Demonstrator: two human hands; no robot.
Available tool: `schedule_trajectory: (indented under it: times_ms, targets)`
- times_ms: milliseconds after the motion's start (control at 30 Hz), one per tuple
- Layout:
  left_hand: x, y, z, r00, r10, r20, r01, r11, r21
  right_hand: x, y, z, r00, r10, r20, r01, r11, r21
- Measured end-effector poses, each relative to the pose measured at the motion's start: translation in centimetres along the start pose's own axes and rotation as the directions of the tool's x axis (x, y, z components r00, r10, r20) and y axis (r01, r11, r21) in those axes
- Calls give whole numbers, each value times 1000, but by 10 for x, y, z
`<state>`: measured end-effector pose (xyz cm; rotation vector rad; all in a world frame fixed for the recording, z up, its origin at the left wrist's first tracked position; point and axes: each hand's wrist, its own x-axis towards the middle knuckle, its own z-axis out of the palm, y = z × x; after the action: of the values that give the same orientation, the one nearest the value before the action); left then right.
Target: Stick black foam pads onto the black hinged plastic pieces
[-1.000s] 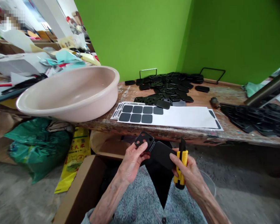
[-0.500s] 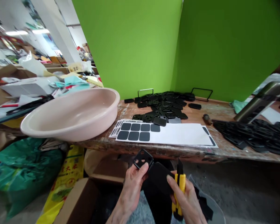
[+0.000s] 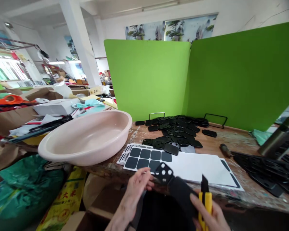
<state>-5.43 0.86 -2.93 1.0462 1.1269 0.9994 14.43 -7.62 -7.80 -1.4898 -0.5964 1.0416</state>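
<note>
My right hand [image 3: 210, 213] grips a yellow utility knife [image 3: 205, 205], its dark blade pointing up, together with a black flat piece [image 3: 183, 192]. That piece has a perforated end [image 3: 164, 173] with round holes, close to the fingertips of my left hand [image 3: 137, 189]. The left fingers are apart and appear to hold nothing. Just beyond lies a white sheet [image 3: 195, 165] bearing dark rounded squares [image 3: 145, 154], partly covered by the perforated end. Behind the sheet is a pile of black perforated parts [image 3: 180, 128].
A large pale pink basin [image 3: 86, 138] stands at the left. At the right are a wooden-handled tool [image 3: 225, 150], more black parts [image 3: 274, 170] and a metal flask [image 3: 280, 138]. Green panels [image 3: 149, 77] rise behind. A green bag [image 3: 29, 183] sits lower left.
The view has tilted up. My left hand has let go of the perforated end, and my right hand has raised the black piece and knife toward the sheet and to the right.
</note>
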Motion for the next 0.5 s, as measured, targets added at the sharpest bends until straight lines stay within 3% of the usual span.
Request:
schedule_trajectory:
  times_ms: [100,233,367,500]
  targets:
    - [50,24,-10,989,144,-31,-134,969,206,52,-38,-5,995,-96,21,97,994,-59]
    - [133,42,-11,973,221,-62,-186,917,352,128,-77,2,982,-164,89,175,974,-142]
    - [212,55,-3,951,291,-109,-192,827,529,181,-86,15,981,-159,112,182,950,-254]
    - [276,64,5,926,357,-125,-210,761,614,209,-83,15,976,-153,156,203,896,-394]
